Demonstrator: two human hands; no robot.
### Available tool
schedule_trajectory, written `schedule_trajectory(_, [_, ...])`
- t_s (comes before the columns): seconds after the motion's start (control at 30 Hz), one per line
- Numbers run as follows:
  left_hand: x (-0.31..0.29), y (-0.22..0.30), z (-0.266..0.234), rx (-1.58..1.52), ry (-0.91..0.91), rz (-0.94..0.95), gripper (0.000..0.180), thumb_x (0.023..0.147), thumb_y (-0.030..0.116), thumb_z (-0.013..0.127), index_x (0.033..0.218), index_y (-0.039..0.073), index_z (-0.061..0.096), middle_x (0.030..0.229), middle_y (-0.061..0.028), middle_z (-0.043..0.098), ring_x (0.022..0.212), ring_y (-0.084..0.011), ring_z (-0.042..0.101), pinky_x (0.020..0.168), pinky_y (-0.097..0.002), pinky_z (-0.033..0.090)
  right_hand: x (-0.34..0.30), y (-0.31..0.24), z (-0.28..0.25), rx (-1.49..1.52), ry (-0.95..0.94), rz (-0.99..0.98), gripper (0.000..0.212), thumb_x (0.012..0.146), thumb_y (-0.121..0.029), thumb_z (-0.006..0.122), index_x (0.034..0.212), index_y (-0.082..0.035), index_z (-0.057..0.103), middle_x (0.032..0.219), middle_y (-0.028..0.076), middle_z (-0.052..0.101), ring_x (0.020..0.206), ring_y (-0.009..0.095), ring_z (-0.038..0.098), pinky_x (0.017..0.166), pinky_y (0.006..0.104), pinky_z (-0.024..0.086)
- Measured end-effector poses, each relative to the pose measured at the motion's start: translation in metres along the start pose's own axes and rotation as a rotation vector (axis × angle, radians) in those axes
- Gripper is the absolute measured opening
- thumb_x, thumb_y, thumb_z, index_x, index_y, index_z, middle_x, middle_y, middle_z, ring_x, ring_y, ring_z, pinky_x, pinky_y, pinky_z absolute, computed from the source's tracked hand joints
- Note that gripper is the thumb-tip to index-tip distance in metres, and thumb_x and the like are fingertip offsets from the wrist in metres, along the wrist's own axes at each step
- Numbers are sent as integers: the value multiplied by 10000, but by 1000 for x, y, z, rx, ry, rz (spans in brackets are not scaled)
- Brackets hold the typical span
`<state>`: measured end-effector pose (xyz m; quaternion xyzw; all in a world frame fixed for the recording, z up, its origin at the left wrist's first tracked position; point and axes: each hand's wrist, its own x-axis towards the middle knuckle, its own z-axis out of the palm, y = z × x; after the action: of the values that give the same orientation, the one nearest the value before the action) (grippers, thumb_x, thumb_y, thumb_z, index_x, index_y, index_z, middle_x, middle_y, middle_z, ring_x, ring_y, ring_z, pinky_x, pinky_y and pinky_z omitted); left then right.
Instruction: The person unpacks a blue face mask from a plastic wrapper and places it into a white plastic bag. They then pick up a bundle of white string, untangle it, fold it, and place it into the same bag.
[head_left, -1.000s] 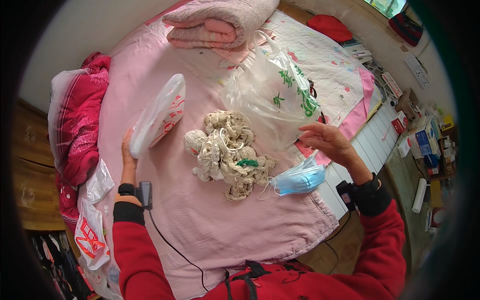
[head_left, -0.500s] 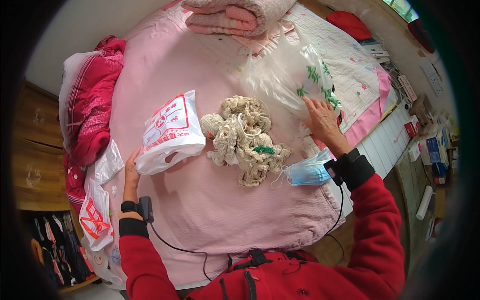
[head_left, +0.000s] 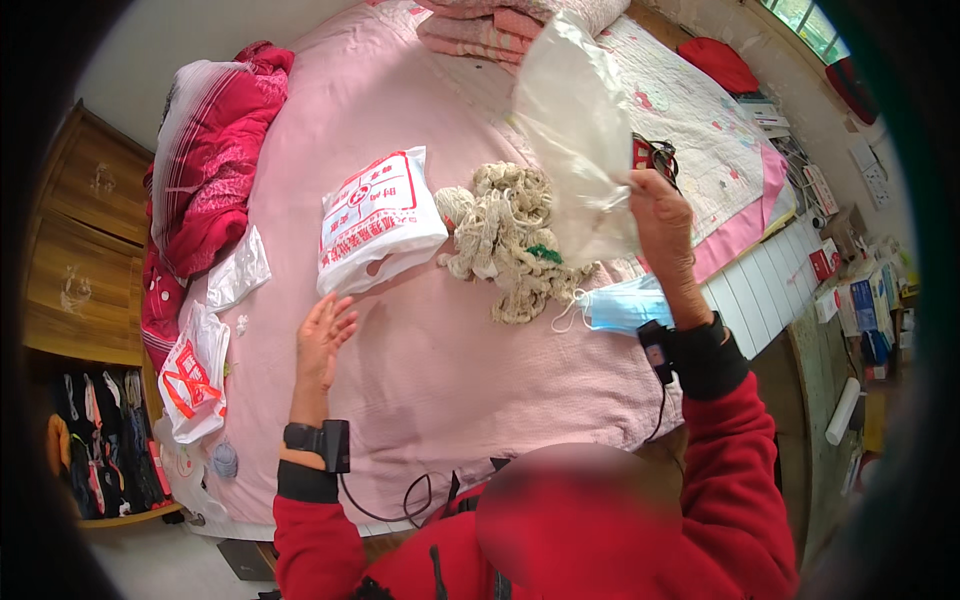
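While the right hand (head_left: 660, 212) pinches the clear bag (head_left: 573, 110) beside the tangled yarn (head_left: 508, 225) on the bed (head_left: 450, 385), I fear one swing of it may drag loose strands; the left hand (head_left: 325, 342), spread and empty, is near the white bag (head_left: 380, 215).

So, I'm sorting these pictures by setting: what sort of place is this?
Probably a bedroom: a pink-covered bed, a folded quilt at its far edge, and clothes in the open lower part of a wooden cabinet at left.

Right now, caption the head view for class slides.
Right hand holds translucent plastic bag beside tangled cream yarn; left hand open.
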<state>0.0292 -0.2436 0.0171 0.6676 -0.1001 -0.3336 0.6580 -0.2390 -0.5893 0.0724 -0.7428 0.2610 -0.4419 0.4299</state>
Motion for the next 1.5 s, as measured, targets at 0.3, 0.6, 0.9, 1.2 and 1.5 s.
schedule_trajectory(0.3, [-44, 12, 2, -423, -346, -170, 556, 886, 447, 381, 1212, -4, 396, 1130, -182, 505, 968, -268, 541, 808, -372, 468, -122, -96, 89, -136, -648, -762, 135, 676, -66, 520, 800, -114, 541, 870, 3, 541, 822, 184, 491, 741, 300, 389])
schedule_trajectory(0.6, [-109, -15, -69, -672, -429, -293, 646, 855, 530, 374, 1234, 7, 383, 1204, -202, 450, 1054, -299, 485, 868, -428, 422, -208, -28, 128, -282, -862, -498, 125, 684, -53, 517, 779, -119, 565, 931, 11, 572, 911, 210, 498, 790, 330, 377])
schedule_trajectory(0.9, [-150, 28, -143, -413, -165, 80, 718, 835, 569, 373, 1307, 34, 290, 1294, -195, 374, 1145, -276, 428, 936, -436, 370, -211, -16, 140, -414, -860, -502, 93, 664, -55, 515, 704, -126, 560, 877, 21, 586, 948, 208, 495, 865, 334, 341])
schedule_trajectory(1.2, [-216, 90, -146, 859, -227, 465, 538, 771, 172, 606, 1254, 38, 411, 1290, -132, 402, 1199, -215, 377, 981, -342, 303, -189, -56, 175, -605, -939, -757, 62, 685, -88, 507, 716, -92, 561, 939, 25, 569, 1005, 189, 481, 953, 350, 303])
schedule_trajectory(1.5, [-141, 63, -137, 419, -139, 134, 420, 825, 201, 576, 1198, 34, 478, 1090, -45, 530, 879, -89, 509, 797, -226, 419, -184, -76, 181, -739, -946, -728, 180, 708, -51, 496, 848, -106, 596, 1122, 60, 507, 1148, 231, 389, 996, 372, 252])
